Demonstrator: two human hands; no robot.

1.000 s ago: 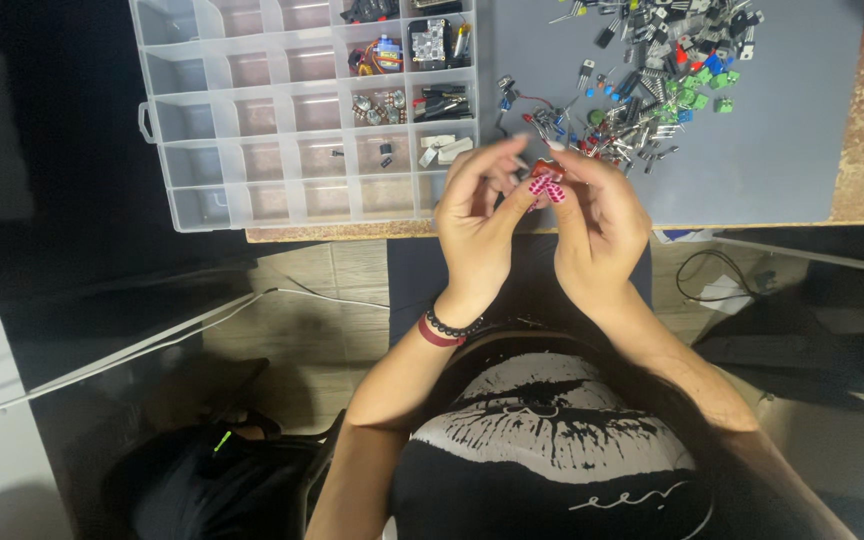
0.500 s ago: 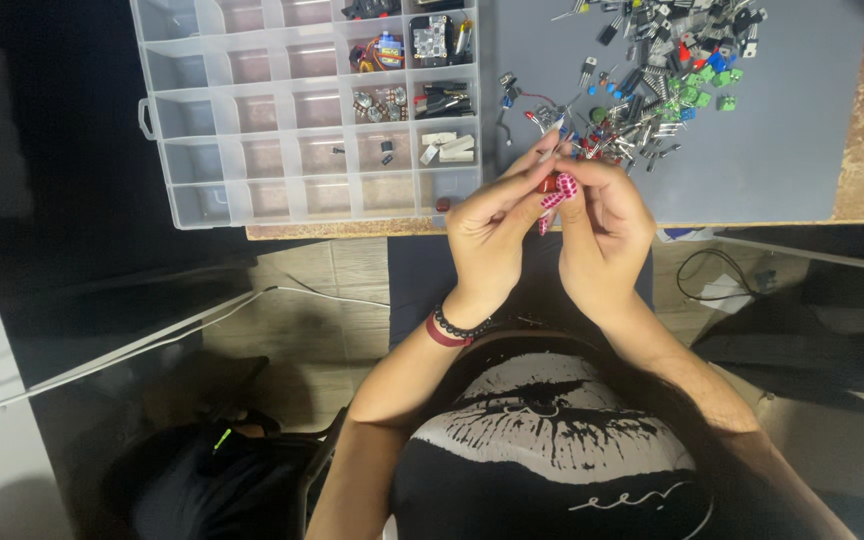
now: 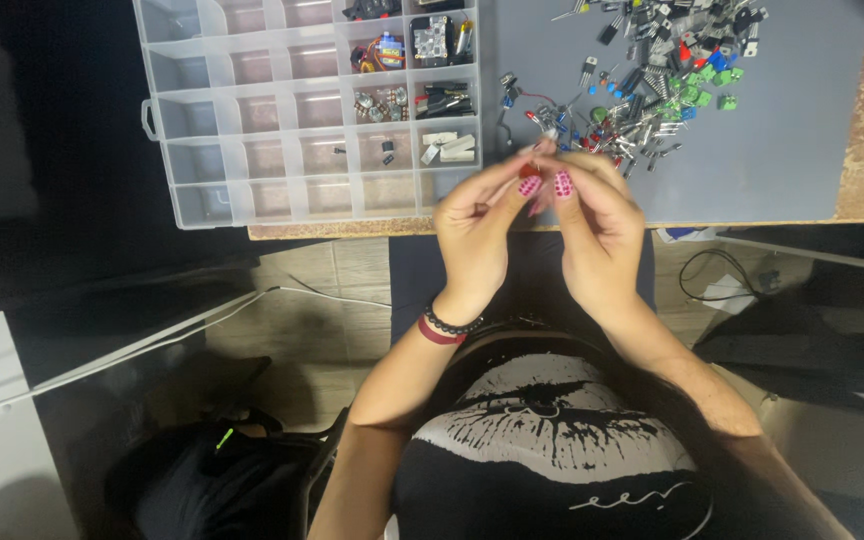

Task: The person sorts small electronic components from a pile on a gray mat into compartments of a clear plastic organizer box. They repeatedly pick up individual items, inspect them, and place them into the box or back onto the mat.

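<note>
Here both hands are raised together over the near edge of the grey mat (image 3: 782,150), fingertips meeting. The left hand (image 3: 477,225) has its fingers curled, thumb and forefinger pinched on a small red component (image 3: 529,171); the right hand (image 3: 597,225) closes in from the right, its fingertips touching the same piece, so the part sits clamped between the two hands at their far tips. Just beyond the fingertips, on the mat, lies the loose pile of electronic parts (image 3: 652,90), green, blue, red and metal-legged ones mixed. To the left of the hands stands the clear compartment box (image 3: 252,110), with a few of its right-hand cells holding small parts.
</note>
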